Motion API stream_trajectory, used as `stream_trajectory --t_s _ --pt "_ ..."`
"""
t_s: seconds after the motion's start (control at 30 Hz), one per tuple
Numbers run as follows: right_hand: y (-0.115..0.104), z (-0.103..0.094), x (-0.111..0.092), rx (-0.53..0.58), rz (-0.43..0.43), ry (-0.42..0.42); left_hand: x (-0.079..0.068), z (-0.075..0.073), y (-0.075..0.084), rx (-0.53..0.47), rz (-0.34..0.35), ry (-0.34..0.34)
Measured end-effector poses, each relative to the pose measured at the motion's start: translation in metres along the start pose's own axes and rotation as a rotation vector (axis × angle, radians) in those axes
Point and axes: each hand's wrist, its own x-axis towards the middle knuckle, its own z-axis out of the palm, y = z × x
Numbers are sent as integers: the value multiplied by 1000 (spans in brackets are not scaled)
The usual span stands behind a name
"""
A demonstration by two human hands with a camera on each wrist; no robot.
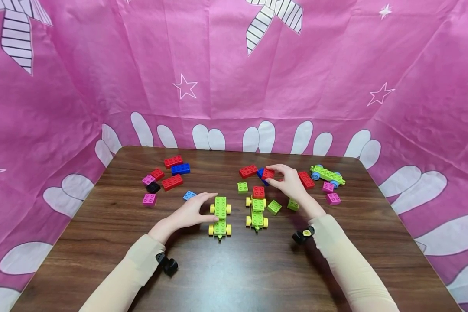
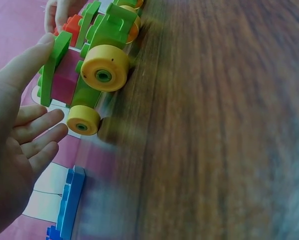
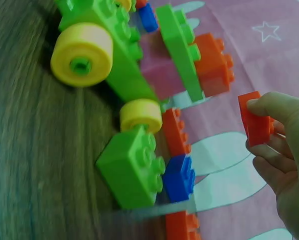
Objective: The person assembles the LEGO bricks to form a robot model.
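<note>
My left hand [image 1: 191, 212] is beside the left toy car [image 1: 220, 227], a green base with yellow wheels, thumb and fingers spread around its stack. In the left wrist view the thumb tip overlaps the edge of the green top brick [image 2: 56, 67], above a pink brick [image 2: 68, 75]; the other fingers extend loosely below. My right hand [image 1: 287, 182] pinches a red brick [image 3: 257, 120] between thumb and fingers, raised beyond the second car [image 1: 257, 221]. That yellow-wheeled car carries a pink brick [image 3: 162, 75], a green brick [image 3: 179, 55] and a red brick [image 3: 212, 65] on top.
Loose green bricks [image 1: 274, 207] lie by the second car. Red bricks [image 1: 248, 171] and a blue one sit behind it. A green car base with blue wheels [image 1: 327, 174] and pink bricks [image 1: 333, 199] stand right; several bricks, including black [image 1: 153, 187], lie left.
</note>
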Motion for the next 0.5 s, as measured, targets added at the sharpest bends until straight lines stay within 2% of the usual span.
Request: stream_trajectory --t_s 0.3,0.5 --pt "-24 7 7 52 -15 -18 -1 0 -3 12 7 1" --pt "-37 19 10 59 -58 -39 0 0 -5 31 21 2"
